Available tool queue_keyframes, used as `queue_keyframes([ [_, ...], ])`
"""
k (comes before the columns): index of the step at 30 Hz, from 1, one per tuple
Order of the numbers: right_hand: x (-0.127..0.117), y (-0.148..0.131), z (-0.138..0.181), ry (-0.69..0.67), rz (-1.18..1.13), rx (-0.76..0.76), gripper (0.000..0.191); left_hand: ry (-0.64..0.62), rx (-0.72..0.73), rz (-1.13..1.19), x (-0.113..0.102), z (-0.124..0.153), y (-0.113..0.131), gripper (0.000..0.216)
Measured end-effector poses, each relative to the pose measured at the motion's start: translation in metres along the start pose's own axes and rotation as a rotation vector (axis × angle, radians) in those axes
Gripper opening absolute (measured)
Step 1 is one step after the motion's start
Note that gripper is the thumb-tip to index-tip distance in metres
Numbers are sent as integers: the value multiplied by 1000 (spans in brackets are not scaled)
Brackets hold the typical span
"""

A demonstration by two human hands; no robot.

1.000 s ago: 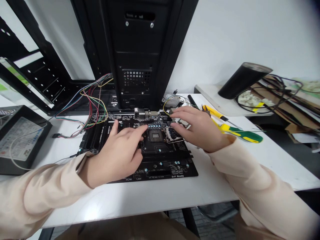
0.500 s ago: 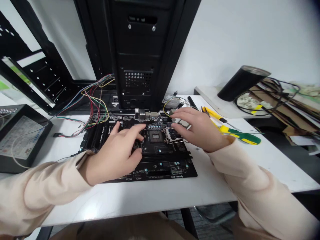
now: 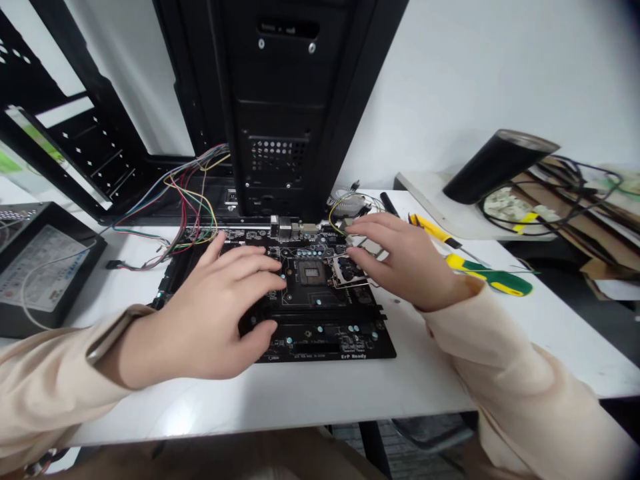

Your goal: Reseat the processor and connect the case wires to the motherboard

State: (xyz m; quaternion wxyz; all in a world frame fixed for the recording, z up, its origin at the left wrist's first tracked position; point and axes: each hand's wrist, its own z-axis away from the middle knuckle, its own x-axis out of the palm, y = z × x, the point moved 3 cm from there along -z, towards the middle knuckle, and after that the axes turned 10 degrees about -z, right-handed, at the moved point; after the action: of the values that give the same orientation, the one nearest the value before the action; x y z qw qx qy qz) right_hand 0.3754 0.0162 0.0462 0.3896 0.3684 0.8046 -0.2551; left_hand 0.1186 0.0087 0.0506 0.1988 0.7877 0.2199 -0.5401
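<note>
A black motherboard (image 3: 330, 347) lies flat on the white table. Its CPU socket (image 3: 313, 273) is exposed, and the metal socket cover (image 3: 346, 271) is swung up at the right side. My left hand (image 3: 220, 300) hovers over the board's left part, fingers spread and holding nothing; it hides some of the slots. At the socket's right my right hand (image 3: 400, 260) has thumb and finger apart beside the raised cover. Whether those fingertips touch the cover or the board is unclear.
Behind the board stands a black computer case (image 3: 280, 100) with coloured wires (image 3: 195, 193) trailing out. A power supply (image 3: 43, 267) sits at left. Rightward are a green-yellow screwdriver (image 3: 500, 277), a yellow-handled tool (image 3: 430, 228) and a black cylinder (image 3: 500, 167).
My left hand has drawn back toward the left and nearer to me, its fingers spread wider. My right hand stays near the socket cover. The view has shifted slightly.
</note>
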Motion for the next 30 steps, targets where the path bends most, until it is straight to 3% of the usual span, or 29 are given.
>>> queue_keyframes([
  [10, 1, 1, 1, -14, 4, -1, 17, -1, 80, 11, 14, 4, -1, 16],
  [30, 2, 0, 1, -54, -4, 11, 19, -154, 78, 95, 23, 0, -4, 34],
])
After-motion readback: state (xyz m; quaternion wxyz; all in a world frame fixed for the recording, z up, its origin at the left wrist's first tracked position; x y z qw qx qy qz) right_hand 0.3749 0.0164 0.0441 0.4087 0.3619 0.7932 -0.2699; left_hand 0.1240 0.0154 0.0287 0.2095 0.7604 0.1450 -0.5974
